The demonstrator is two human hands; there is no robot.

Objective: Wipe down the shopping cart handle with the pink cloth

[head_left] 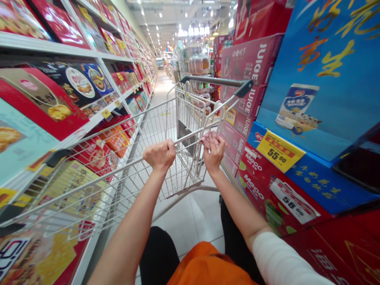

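A metal shopping cart (118,162) stands across the aisle in front of me, its grey handle (218,81) on the far right side. My left hand (160,155) is closed in a fist around the top rail of the cart's near side. To the right, my right hand (214,152) holds a crumpled pink cloth (208,139) against the cart's wire frame near the corner. Through the wires, the cart's basket shows no goods, only the floor and shelves behind it.
Shelves (101,55) of boxed food line the left side. Stacked red boxes (252,63) and a large blue box (320,79) with price signs rise close on the right. White floor tiles (192,213) lie below, and the aisle runs ahead.
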